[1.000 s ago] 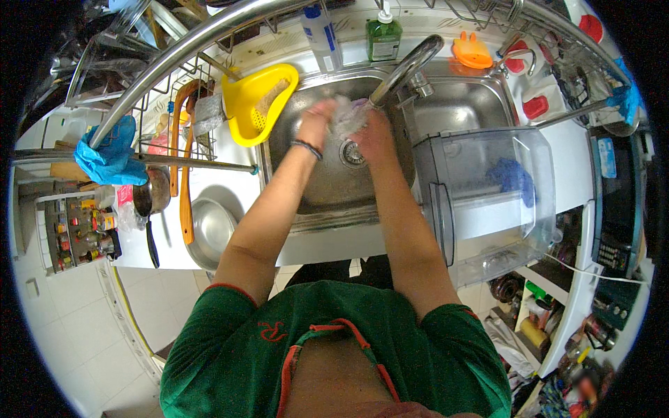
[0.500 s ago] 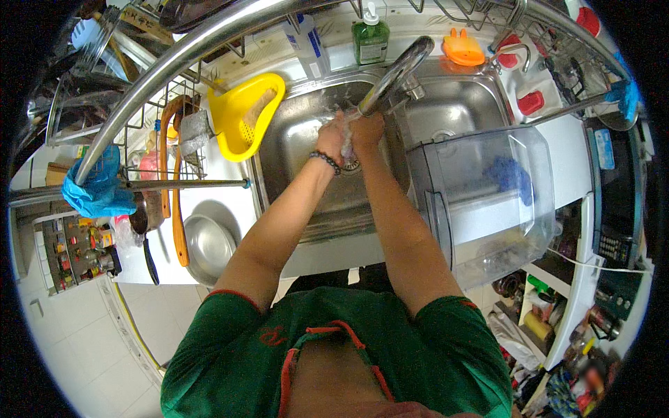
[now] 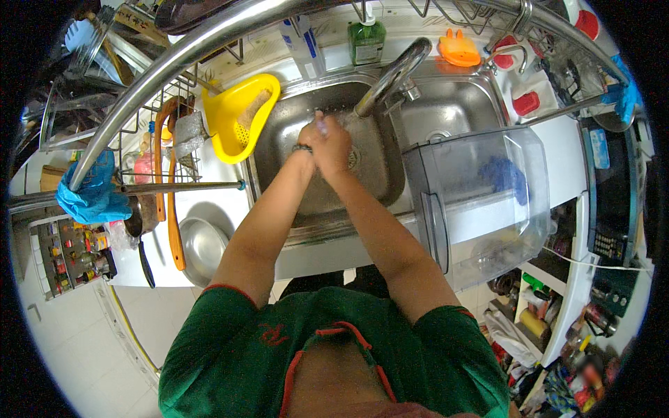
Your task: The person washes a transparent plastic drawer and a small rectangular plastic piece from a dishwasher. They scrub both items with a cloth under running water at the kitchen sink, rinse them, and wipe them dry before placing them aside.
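My left hand [image 3: 309, 141], with a dark band at the wrist, and my right hand [image 3: 336, 148] are pressed together over the left steel sink basin [image 3: 279, 146], just below the spout of the curved steel tap [image 3: 394, 73]. A small pale thing [image 3: 320, 124] sticks out above my closed fingers; what it is cannot be told. Both forearms reach up from the lower edge, over my green shirt.
A yellow plastic strainer [image 3: 233, 115] leans at the sink's left rim. A large clear plastic bin [image 3: 488, 202] stands on the right. A green soap bottle [image 3: 367, 38] and an orange thing [image 3: 458, 50] sit behind the tap. A steel bowl [image 3: 202, 247], wooden spatula [image 3: 171, 209] and blue cloth [image 3: 90, 195] lie left.
My hands, apart and rubbing a pale thing over the drain a second ago, have come together and moved up under the tap's spout.
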`<action>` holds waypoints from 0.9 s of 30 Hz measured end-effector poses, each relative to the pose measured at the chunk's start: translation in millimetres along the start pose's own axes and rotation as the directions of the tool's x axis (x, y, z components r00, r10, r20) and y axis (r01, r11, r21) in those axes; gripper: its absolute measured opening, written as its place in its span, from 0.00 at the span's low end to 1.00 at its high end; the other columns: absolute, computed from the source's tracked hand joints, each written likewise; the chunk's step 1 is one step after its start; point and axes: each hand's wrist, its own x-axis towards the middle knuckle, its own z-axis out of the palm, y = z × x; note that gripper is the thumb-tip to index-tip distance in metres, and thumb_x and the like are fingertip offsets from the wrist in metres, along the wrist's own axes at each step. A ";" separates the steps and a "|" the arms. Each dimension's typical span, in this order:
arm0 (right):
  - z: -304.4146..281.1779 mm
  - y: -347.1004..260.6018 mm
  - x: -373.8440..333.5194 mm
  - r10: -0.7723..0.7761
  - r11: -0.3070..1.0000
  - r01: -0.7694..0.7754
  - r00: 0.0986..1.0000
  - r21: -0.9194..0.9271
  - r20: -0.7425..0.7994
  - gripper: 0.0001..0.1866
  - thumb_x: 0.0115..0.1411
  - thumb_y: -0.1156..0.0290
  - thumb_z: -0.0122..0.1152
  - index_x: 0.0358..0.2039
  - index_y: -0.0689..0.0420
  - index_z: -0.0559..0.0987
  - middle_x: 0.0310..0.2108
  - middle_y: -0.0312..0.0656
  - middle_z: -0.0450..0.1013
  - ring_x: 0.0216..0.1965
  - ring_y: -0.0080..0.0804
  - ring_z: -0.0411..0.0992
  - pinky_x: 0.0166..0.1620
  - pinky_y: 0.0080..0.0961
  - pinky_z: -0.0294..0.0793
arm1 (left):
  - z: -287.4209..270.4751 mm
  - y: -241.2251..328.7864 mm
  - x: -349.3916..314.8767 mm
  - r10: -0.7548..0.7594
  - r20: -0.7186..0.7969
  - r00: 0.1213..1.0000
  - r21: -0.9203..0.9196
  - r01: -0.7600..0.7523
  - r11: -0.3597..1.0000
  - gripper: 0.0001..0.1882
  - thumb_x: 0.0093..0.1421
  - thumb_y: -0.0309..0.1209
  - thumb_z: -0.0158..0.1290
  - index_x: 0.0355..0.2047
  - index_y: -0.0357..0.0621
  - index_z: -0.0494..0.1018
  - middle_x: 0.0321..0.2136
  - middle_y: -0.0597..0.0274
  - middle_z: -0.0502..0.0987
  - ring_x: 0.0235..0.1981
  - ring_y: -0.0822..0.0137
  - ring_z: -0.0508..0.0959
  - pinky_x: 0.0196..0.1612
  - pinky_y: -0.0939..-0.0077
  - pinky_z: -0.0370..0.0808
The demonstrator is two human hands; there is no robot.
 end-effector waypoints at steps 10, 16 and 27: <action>-37.9 9.1 14.5 0.020 0.994 -0.004 0.990 -0.110 0.141 0.11 0.49 0.73 0.56 0.34 0.61 0.74 0.27 0.51 0.72 0.32 0.46 0.72 0.35 0.33 0.69 | 11.1 -22.8 -39.6 -0.328 0.057 0.943 -0.730 0.263 0.630 0.39 0.49 0.31 0.59 0.58 0.43 0.50 0.57 0.50 0.56 0.58 0.61 0.58 0.58 0.72 0.55; -52.9 15.2 14.5 -0.086 0.985 0.093 0.995 -0.142 0.059 0.09 0.51 0.75 0.52 0.34 0.61 0.74 0.28 0.52 0.72 0.34 0.48 0.72 0.36 0.36 0.69 | 5.5 33.7 1.0 -0.129 0.063 0.990 -0.783 0.129 0.608 0.37 0.44 0.25 0.60 0.55 0.42 0.57 0.46 0.49 0.70 0.47 0.59 0.71 0.49 0.71 0.67; -169.1 -66.4 53.9 -0.105 0.633 0.411 0.885 -0.656 0.453 0.14 0.47 0.77 0.50 0.36 0.55 0.76 0.36 0.51 0.72 0.39 0.47 0.71 0.42 0.39 0.70 | 0.6 40.4 29.0 0.018 -0.078 0.997 -0.117 -0.027 0.993 0.24 0.43 0.31 0.57 0.41 0.39 0.65 0.38 0.47 0.72 0.42 0.48 0.72 0.43 0.62 0.71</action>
